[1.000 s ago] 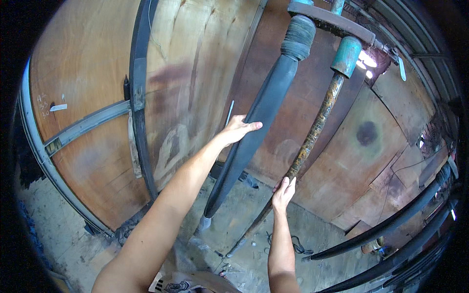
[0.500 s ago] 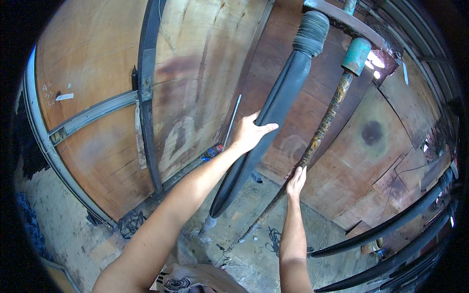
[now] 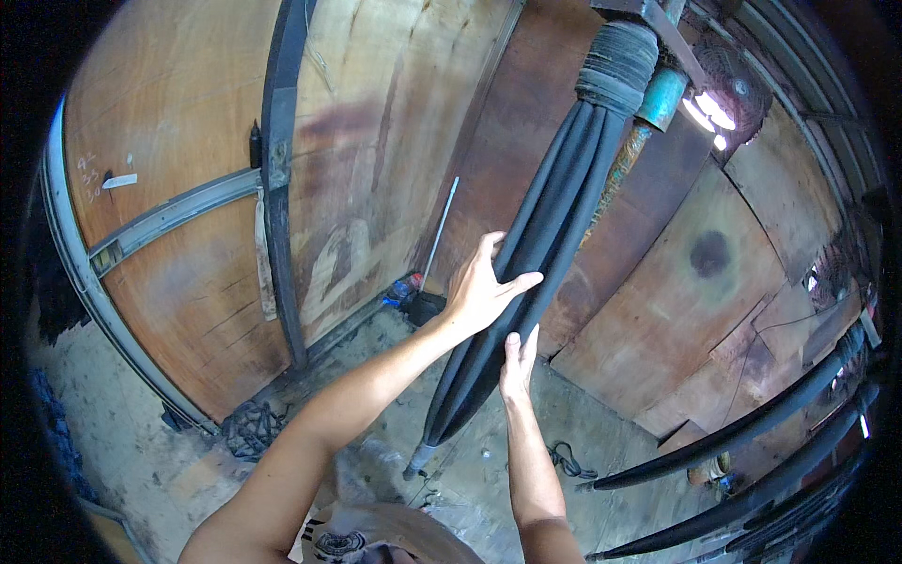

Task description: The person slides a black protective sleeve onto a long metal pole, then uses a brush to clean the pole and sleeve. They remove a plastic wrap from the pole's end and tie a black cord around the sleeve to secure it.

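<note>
A long black rubber sleeve (image 3: 554, 211) with deep lengthwise folds hangs slanting in front of me, its top bound by a wrapped rubber band (image 3: 615, 66) under a metal bracket (image 3: 662, 38). My left hand (image 3: 481, 289) is closed round its left side, thumb lying across the front. Lower down, my right hand (image 3: 518, 365) grips the right edge, its thumb on the front and its other fingers partly hidden behind. Beyond the sleeve, a rusty rod (image 3: 628, 160) runs down from a teal collar (image 3: 664, 99); the rod's lower part is hidden.
Other long black tubes (image 3: 723, 446) hang at the lower right. Stained wooden panels (image 3: 376, 169) and a dark post (image 3: 279, 188) stand to the left. A round caged fan (image 3: 742, 89) is at the upper right. Tangled dark strips (image 3: 252, 428) lie on the floor.
My right hand has left the rusty rod and moved left onto the black rubber sleeve. The sleeve has turned, showing more folds, and the bracket has swung round. My left hand is slightly lower.
</note>
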{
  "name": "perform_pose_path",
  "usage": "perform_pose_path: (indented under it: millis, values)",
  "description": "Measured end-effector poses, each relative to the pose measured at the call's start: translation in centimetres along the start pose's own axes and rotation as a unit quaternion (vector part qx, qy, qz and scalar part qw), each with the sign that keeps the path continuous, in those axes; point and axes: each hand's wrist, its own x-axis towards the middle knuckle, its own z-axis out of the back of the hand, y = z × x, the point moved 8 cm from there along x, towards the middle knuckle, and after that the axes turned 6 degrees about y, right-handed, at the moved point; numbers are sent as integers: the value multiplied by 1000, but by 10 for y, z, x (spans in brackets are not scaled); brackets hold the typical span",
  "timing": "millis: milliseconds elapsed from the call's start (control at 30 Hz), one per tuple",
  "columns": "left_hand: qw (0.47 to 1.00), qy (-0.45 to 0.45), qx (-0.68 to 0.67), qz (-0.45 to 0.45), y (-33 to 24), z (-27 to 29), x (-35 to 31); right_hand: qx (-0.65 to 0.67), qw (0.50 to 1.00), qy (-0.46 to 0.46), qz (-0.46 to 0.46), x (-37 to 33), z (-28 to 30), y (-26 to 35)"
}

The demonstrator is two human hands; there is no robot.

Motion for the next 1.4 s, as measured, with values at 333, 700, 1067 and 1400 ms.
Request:
perform_pose_path:
  millis: [333, 700, 1067, 1400]
  values:
    - [964, 177, -197, -19, 26, -41, 16, -2, 998, -22, -55, 16, 25, -26]
    - [940, 144, -311, -5, 92, -61, 5, -51, 996, -61, -41, 30, 13, -31]
    - [966, 153, -208, -13, 104, -33, 7, -103, 991, -79, -29, 20, -11, -23]
    - [985, 98, -142, -25, 123, -24, 24, -77, 995, 10, -64, -7, -38, -15]
